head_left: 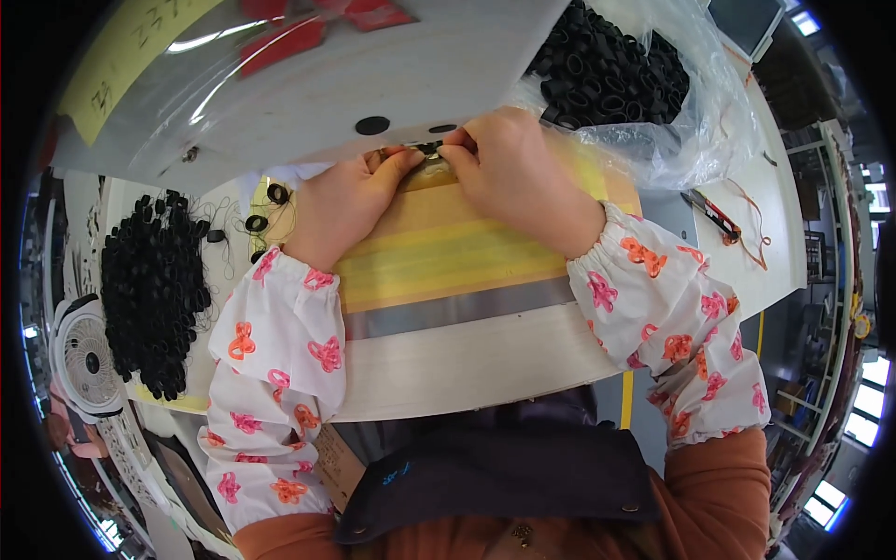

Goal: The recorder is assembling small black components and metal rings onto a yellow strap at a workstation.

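Note:
Under the pale sewing machine head [373, 84], my left hand [350, 201] and my right hand [523, 173] meet at the small metal presser foot [430, 152]. Thumb and forefinger of each hand are pinched together, one hand on either side of the foot. Whatever lies between the fingertips is too small and dark to make out. Both wrists rest over the machine bed, which is covered with yellow and clear tape [448, 245]. Left of my left hand, a few black fabric loops [277, 193] lie among loose threads.
A heap of black loops [154, 289] covers the table's left side. At the back right, an open clear plastic bag [714, 140] holds many more loops [607, 75]. A red-and-black cutter [714, 217] lies on the right, beside an orange cord [758, 238]. A white fan [89, 359] stands far left.

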`<state>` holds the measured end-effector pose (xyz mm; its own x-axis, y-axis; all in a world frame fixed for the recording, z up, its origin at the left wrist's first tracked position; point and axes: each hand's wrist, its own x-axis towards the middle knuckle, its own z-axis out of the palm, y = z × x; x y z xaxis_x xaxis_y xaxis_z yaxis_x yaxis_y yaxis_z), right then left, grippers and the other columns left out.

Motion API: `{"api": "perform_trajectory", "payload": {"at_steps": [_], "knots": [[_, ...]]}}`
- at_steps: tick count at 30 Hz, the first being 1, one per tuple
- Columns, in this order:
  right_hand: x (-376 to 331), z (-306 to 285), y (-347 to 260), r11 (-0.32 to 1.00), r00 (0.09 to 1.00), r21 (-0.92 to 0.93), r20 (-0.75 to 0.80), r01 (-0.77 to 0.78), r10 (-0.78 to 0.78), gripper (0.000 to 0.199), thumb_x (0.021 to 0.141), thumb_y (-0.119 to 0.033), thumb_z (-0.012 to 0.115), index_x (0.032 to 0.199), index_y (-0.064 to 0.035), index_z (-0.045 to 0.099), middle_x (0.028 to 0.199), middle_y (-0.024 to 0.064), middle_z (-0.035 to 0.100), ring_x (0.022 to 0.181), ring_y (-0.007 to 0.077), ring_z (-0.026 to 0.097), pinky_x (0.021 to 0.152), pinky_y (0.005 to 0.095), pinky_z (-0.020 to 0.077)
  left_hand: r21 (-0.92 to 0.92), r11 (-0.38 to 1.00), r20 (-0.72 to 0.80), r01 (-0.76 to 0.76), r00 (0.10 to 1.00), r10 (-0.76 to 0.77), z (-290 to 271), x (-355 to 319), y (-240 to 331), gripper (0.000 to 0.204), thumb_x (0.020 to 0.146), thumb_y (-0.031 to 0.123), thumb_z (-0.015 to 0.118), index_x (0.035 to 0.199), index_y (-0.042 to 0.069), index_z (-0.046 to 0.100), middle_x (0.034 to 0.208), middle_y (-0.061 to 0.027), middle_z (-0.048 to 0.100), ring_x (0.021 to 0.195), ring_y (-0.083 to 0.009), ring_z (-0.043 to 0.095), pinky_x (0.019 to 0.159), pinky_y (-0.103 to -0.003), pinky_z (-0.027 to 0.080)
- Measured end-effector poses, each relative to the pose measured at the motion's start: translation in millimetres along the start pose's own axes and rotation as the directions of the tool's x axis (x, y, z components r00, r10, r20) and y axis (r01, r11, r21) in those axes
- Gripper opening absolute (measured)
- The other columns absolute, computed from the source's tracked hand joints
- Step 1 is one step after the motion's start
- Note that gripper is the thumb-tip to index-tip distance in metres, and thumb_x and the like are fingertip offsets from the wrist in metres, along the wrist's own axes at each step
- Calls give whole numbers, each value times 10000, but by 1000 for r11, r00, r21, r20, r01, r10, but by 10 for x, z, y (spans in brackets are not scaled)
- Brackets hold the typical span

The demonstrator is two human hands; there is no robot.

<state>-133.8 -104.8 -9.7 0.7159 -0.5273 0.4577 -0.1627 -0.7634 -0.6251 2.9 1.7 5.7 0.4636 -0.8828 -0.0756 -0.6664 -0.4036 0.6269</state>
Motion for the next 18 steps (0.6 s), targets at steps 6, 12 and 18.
{"api": "perform_trajectory", "payload": {"at_steps": [6,12,18], "knots": [[2,40,9,1000,1000,5,10,-8,8,79,706,-27,585,701,34,534,648,176,563,606,317,556,540,376,435,65,990,23,123,992,-124,14,1,-5,376,793,474,507,871,135,647,623,-16,596,588,-168,580,524,-279,406],[-5,32,76,997,1000,74,8,21,-21,89,707,-36,571,717,22,505,658,182,563,635,354,558,564,418,443,80,993,7,89,996,-90,25,26,42,331,785,433,547,819,114,632,587,0,576,535,-136,549,488,-258,375],[-10,44,80,997,999,60,-10,43,-43,82,709,-28,584,721,24,521,632,138,567,571,268,562,518,336,438,6,997,-101,-71,992,72,68,1,-17,295,782,354,585,774,60,609,561,-2,568,486,-123,522,462,-267,364]]}}
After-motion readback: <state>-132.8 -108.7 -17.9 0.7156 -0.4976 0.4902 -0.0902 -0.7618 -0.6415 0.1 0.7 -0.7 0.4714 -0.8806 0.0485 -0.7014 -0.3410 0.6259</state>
